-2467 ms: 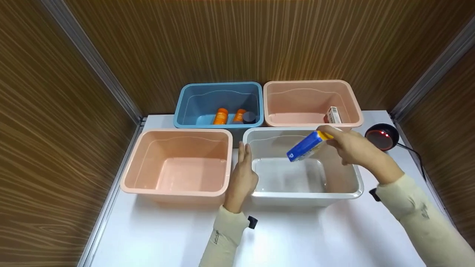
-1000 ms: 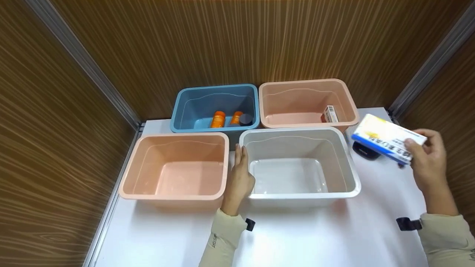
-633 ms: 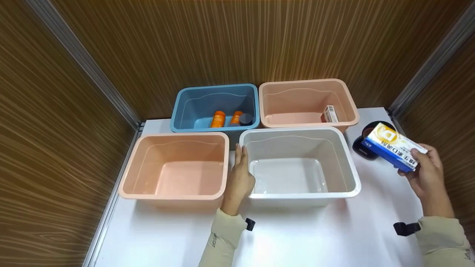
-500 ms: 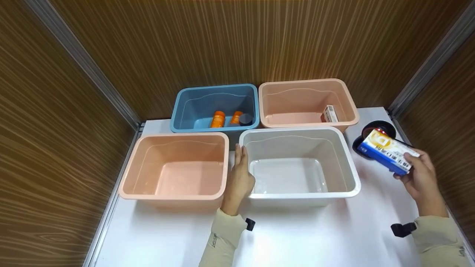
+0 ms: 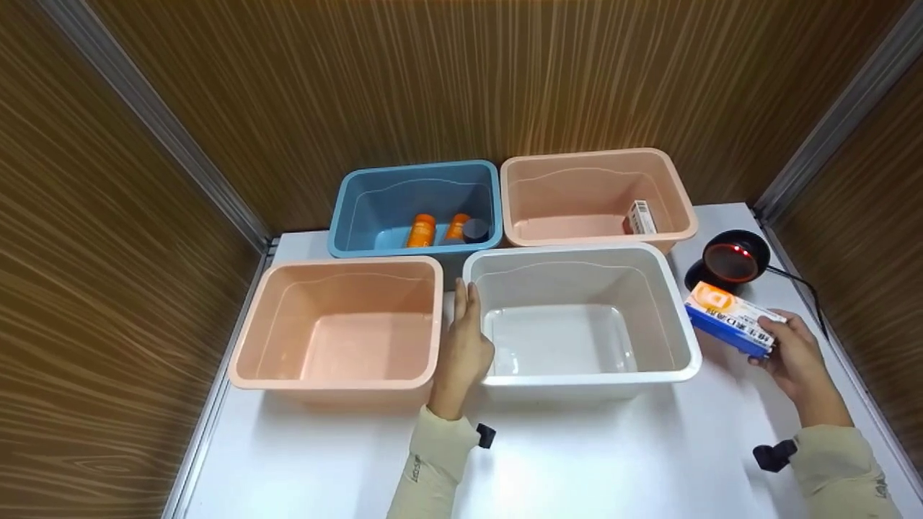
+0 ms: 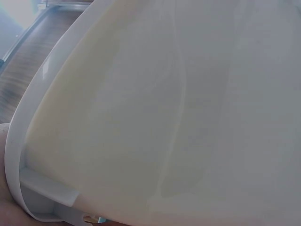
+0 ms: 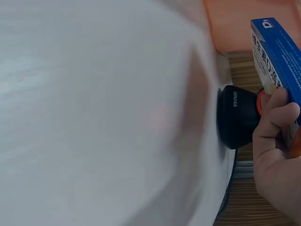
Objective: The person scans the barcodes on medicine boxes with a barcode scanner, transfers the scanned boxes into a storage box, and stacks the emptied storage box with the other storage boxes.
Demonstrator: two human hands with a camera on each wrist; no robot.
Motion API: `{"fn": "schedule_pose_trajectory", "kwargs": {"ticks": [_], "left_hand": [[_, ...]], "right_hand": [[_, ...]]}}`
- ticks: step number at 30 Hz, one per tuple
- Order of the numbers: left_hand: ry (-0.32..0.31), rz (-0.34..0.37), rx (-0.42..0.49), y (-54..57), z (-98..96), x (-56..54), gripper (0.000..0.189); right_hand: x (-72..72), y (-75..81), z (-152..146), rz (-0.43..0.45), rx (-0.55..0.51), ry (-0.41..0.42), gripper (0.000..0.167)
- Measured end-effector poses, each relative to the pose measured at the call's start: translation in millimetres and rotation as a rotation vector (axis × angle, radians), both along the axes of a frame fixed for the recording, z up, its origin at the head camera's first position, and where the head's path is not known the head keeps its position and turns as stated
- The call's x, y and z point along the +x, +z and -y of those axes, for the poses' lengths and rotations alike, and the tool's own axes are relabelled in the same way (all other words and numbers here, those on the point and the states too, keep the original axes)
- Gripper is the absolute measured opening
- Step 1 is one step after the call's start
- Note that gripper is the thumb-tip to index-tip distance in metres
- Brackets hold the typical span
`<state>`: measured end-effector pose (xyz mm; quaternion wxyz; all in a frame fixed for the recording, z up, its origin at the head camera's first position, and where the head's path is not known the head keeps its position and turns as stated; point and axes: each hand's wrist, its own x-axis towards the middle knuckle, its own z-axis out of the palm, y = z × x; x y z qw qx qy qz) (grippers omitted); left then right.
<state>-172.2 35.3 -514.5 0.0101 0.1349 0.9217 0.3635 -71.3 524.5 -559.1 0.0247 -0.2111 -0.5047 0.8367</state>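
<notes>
My right hand (image 5: 793, 353) pinches one end of a white, blue and yellow medicine box (image 5: 730, 321) marked with a large D. The box tilts in front of a black barcode scanner (image 5: 735, 259) with red lights, at the right of the table. In the right wrist view, curled fingers (image 7: 275, 115) hold the box (image 7: 277, 56) close to the scanner (image 7: 237, 115). My left hand (image 5: 463, 357) stands at the left rim of the white bin (image 5: 577, 378), two fingers pointing straight up. The bin wall (image 6: 155, 108) fills most of the left wrist view.
Left of the left hand is a peach bin (image 5: 335, 384). Behind stand a blue bin (image 5: 414, 252) with orange bottles (image 5: 422, 231) and a second peach bin (image 5: 598, 240) holding a small white box (image 5: 642, 218). A cable (image 5: 807, 288) trails from the scanner; wood-patterned walls (image 5: 404, 79) enclose the table.
My right hand has carried the medicine box from over the white bin out to the right, then down and left in front of the scanner. The left hand stays at the rim.
</notes>
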Motion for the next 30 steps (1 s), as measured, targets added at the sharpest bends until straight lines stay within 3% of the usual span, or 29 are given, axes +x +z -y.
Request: {"fn": "schedule_pose_trajectory", "kwargs": {"ticks": [3,7,11,15,17,19,25,28,30], "left_hand": [[-0.001,-0.006,0.001,-0.7,1.4,1.5,0.077],[-0.001,-0.031,0.013,-1.7,2.9,3.4,0.075],[-0.003,-0.050,0.010,-1.9,2.8,4.5,0.073],[0.001,-0.030,-0.008,-1.5,0.5,4.8,0.073],[0.008,-0.024,-0.022,-0.8,-0.3,5.4,0.074],[0.010,-0.019,-0.032,0.1,-1.2,6.6,0.074],[0.009,-0.007,-0.030,2.1,-5.7,11.4,0.075],[0.007,-0.004,-0.024,2.8,-7.9,14.3,0.075],[0.007,0.000,-0.022,3.1,-9.2,16.5,0.075]], "right_hand": [[-5.6,18.4,2,-0.102,-0.102,-0.024,0.015],[-17.8,59.3,8,-0.246,-0.206,-0.043,0.017],[-33.9,98.5,23,-0.388,-0.122,-0.037,0.018],[-54.1,130.1,43,-0.437,0.093,-0.051,0.024],[-66.7,143.3,53,-0.407,0.202,-0.057,0.027],[-81.3,153.5,63,-0.356,0.345,-0.060,0.028],[-126.4,173.8,86,-0.130,1.014,0.018,0.025],[-144.8,178.1,91,-0.053,1.174,0.080,0.025],[-155.2,178.8,95,-0.020,1.219,0.113,0.024]]}}
